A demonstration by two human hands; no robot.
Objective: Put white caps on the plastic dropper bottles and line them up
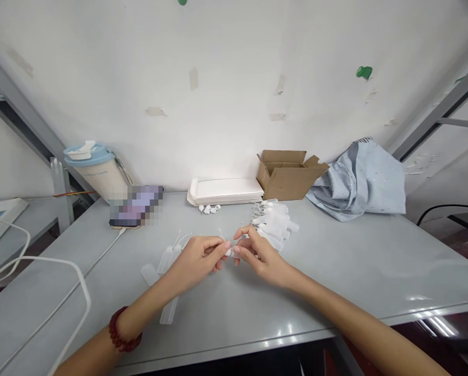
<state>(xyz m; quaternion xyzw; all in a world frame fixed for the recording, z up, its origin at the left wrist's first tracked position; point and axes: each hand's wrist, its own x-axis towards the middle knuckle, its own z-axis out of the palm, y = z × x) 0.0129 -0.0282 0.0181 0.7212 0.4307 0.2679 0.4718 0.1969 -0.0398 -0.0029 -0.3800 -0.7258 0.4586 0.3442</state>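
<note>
Above the middle of the grey table, my left hand point(202, 255) and my right hand point(262, 255) meet, thumb and fingertips of each closed on a small white plastic piece point(230, 253). My fingers cover most of it. Around and under my left forearm lie several flat translucent plastic sleeves point(165, 259), some with thin white strings. Just beyond my right hand is a heap of similar sleeves with strings point(273, 221). A few small white caps point(209, 209) sit farther back, in front of a stack of white flat packets point(228, 190).
An opened cardboard box point(291, 183) and a crumpled light-blue cloth point(371, 177) stand at the back right. At the left are a blue-lidded tumbler point(101, 175), a phone point(137, 207) with a cable plugged in, and a looping white cord point(85, 292). The table's front edge runs below my forearms.
</note>
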